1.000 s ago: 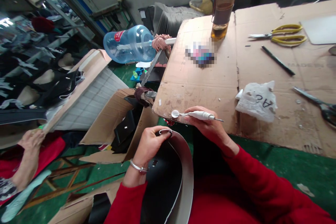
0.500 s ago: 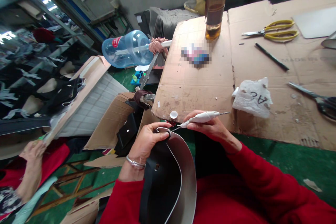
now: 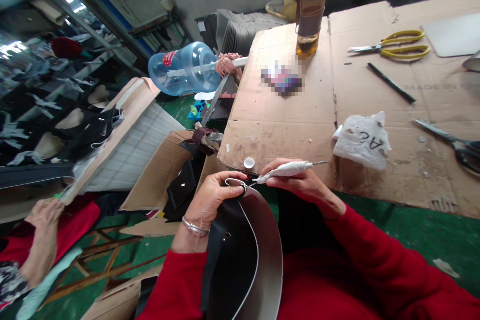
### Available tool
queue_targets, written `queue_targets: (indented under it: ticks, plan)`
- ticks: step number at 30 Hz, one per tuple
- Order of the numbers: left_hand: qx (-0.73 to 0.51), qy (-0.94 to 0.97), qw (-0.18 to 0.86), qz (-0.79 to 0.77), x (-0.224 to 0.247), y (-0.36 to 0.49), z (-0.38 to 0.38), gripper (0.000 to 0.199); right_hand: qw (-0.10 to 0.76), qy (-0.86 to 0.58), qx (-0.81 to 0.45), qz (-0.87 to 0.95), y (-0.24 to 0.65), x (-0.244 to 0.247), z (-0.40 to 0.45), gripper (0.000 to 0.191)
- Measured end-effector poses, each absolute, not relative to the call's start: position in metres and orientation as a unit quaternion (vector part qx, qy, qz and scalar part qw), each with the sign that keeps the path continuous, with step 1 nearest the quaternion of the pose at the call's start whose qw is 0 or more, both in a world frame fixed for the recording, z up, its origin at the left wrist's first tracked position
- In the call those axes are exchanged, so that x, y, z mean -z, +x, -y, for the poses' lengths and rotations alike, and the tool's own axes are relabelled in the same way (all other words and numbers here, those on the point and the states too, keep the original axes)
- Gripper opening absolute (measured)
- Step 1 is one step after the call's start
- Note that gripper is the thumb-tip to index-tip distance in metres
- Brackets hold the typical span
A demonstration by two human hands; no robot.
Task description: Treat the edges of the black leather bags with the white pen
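Note:
My left hand (image 3: 211,196) pinches the upper edge of a curved black sheet (image 3: 230,265), which looks like leather and has a grey-beige back. At the pinch the edge is folded into a small loop. In my right hand (image 3: 305,185) is an awl-like tool (image 3: 287,169), its handle wrapped in white and a thin metal rod sticking out of the far end. Its thin tip points left and meets the sheet's edge beside my left fingers; whether it pierces the sheet I cannot make out. Just beyond the fingers, a small white cap (image 3: 249,163) sits on the table corner.
Cardboard covers the table (image 3: 277,130). On it are a drink bottle (image 3: 312,15), yellow-handled scissors (image 3: 401,45), black scissors (image 3: 459,145), a black stick (image 3: 392,82) and a crumpled plastic bag (image 3: 363,140). A blue water jug (image 3: 183,69) hangs beyond. Another person's hand (image 3: 47,215) is at left.
The view has shifted slightly, so the table things sit a little further right. My hands keep the same grips, and the tool tip stays by the sheet's edge. The sheet's curve has moved slightly.

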State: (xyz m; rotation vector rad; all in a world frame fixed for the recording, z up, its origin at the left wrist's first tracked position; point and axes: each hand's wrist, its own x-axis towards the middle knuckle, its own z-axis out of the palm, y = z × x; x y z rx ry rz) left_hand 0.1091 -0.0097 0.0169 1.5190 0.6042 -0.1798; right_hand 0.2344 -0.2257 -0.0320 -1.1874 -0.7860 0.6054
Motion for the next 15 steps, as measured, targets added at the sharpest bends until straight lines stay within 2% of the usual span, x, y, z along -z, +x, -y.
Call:
queue_targets:
  ticks: [4, 15]
  plan:
    - [0.049, 0.679, 0.678, -0.277, -0.014, 0.108, 0.010, 0.028, 0.691, -0.558, -0.236, 0.395, 0.235, 0.031, 0.226, 0.025]
    - [0.004, 0.652, 0.709, -0.270, -0.007, 0.098, 0.012, 0.019, 0.552, -0.595, -0.092, 0.577, 0.236, 0.041, 0.222, 0.023]
